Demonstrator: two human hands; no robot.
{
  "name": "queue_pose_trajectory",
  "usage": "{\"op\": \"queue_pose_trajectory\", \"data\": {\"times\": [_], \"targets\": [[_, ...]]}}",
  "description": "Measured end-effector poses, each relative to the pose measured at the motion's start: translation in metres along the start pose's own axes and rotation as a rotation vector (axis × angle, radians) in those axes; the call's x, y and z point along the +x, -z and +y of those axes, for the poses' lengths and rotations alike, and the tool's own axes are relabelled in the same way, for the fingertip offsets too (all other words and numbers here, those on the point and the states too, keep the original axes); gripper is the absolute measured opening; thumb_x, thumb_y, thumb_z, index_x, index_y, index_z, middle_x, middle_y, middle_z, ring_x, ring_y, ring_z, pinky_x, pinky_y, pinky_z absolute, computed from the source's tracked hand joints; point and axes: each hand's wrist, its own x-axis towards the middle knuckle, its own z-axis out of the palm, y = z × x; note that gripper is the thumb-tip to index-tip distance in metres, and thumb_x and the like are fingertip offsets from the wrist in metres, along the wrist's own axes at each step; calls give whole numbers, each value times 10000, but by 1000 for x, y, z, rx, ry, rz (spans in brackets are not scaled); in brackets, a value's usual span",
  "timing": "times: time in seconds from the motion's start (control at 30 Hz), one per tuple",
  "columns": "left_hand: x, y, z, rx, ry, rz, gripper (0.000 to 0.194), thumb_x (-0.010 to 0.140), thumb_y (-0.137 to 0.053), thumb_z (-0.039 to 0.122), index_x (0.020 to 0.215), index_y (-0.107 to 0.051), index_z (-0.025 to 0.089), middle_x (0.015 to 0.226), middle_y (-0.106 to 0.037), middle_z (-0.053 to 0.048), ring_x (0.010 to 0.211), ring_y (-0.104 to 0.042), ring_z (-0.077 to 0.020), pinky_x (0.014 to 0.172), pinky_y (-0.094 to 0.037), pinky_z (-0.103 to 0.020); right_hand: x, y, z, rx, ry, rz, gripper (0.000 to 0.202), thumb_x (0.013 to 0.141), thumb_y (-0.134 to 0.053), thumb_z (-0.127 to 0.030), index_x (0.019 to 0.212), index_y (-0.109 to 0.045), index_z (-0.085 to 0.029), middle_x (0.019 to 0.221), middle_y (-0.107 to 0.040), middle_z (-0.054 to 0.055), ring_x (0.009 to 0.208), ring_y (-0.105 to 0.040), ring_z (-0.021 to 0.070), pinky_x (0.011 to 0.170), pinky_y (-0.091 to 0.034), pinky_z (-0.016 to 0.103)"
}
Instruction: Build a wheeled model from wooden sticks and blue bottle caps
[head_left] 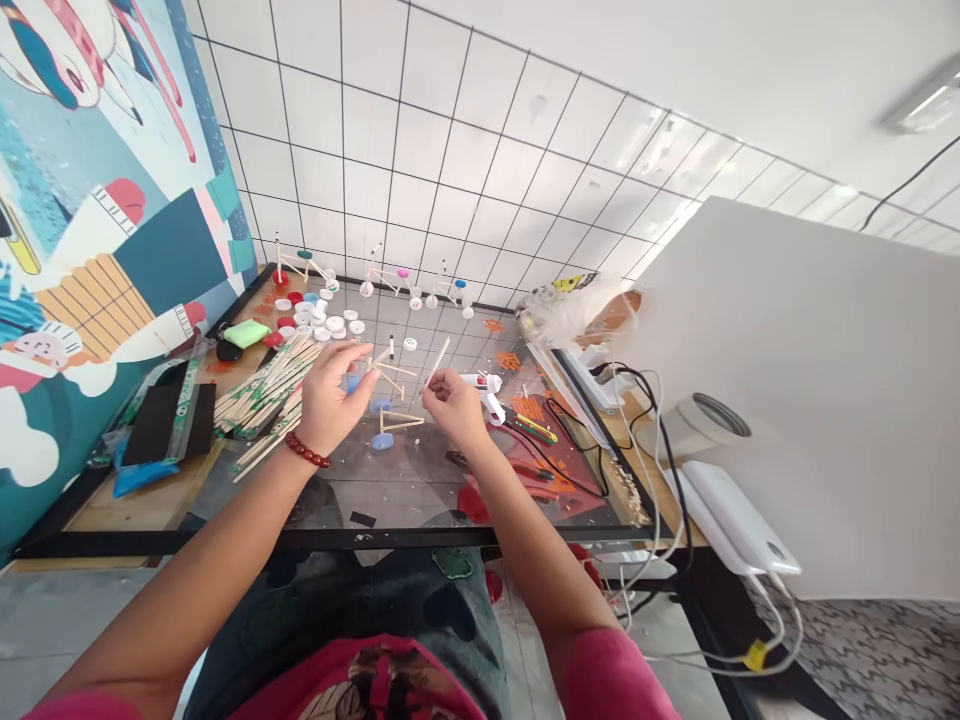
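Note:
My right hand [454, 408] pinches a thin pale stick [438, 362], which tilts up and to the right. My left hand [335, 392] has thumb and fingers apart, just left of a small wooden-stick frame [393, 371] with a dark-and-white piece standing up from it. Whether the fingertips touch that frame I cannot tell. Nearer to me lies another stick piece [403, 421] with a blue disc [382, 441] at its end. A white glue gun [491, 400] lies beyond my right hand.
Wrapped chopsticks [266, 390] lie left of my left hand, with white bottle caps [322, 325] behind. Several stick models [394, 283] line the back edge. At right are a yellow cutter [536, 428], black cables [592, 485] and a power strip [596, 375].

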Motion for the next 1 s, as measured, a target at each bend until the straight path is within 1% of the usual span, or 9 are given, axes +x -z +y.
{"op": "queue_pose_trajectory", "data": {"times": [0.07, 0.1, 0.17, 0.27, 0.37, 0.43, 0.57, 0.77, 1.0], "targets": [[2, 3, -10, -6, 19, 6, 252, 861, -677, 292, 1088, -718, 191, 1099, -717, -81, 945, -684, -188, 824, -584, -323, 10, -3, 6, -15, -14, -4, 177, 736, -572, -205, 907, -609, -235, 732, -659, -49, 647, -637, 136, 672, -507, 254], [3, 3, -15, -23, 45, 18, 244, 856, -672, 292, 1073, -720, 190, 1083, -721, -77, 944, -686, -187, 825, -583, -322, 14, -5, 9, -38, -29, -7, 191, 726, -566, -189, 904, -615, -239, 738, -664, -52, 649, -640, 135, 679, -511, 256], [3, 1, -26, -76, 128, 53, 238, 836, -670, 298, 1038, -725, 184, 1059, -726, -76, 935, -689, -187, 818, -586, -319, 20, -8, 12, -90, -65, -21, 156, 720, -559, -176, 847, -624, -240, 736, -676, -49, 676, -653, 142, 711, -522, 266], [1, -3, -41, -145, 266, 78, 259, 805, -667, 316, 1017, -729, 179, 1059, -724, -81, 925, -689, -189, 822, -588, -326, 26, -12, 16, -121, -104, -40, 64, 760, -566, -226, 783, -624, -236, 732, -695, -30, 740, -680, 166, 768, -538, 296], [-1, -5, -49, -206, 361, 85, 280, 776, -677, 315, 1011, -738, 174, 1053, -728, -88, 928, -687, -196, 829, -584, -332, 28, -15, 22, -114, -127, -49, 68, 782, -584, -281, 764, -627, -232, 703, -692, -17, 737, -689, 185, 784, -550, 324], [-2, -5, -50, -237, 400, 84, 287, 756, -684, 312, 1000, -742, 173, 1044, -732, -92, 917, -685, -201, 816, -584, -331, 28, -16, 27, -81, -137, -54, 76, 777, -601, -294, 753, -629, -227, 692, -691, -12, 729, -693, 189, 778, -559, 328], [-3, -7, -47, -251, 424, 68, 292, 730, -693, 315, 978, -748, 172, 1049, -741, -97, 893, -677, -201, 809, -580, -337, 30, -19, 34, -32, -150, -65, 84, 773, -612, -303, 772, -641, -224, 713, -703, -5, 754, -703, 187, 755, -573, 310], [-6, -11, -44, -336, 524, 37, 290, 694, -710, 320, 941, -750, 173, 1064, -749, -100, 891, -677, -211, 794, -583, -348, 32, -20, 32, -29, -148, -84, 72, 746, -628, -256, 807, -650, -225, 746, -715, -13, 754, -696, 169, 766, -574, 295], [-7, -11, -44, -305, 515, 13, 279, 715, -709, 320, 948, -751, 172, 1029, -740, -91, 892, -672, -202, 790, -581, -333, 32, -19, 30, -8, -147, -88, 100, 745, -620, -225, 837, -659, -223, 771, -723, -19, 770, -702, 160, 812, -587, 310]]}}
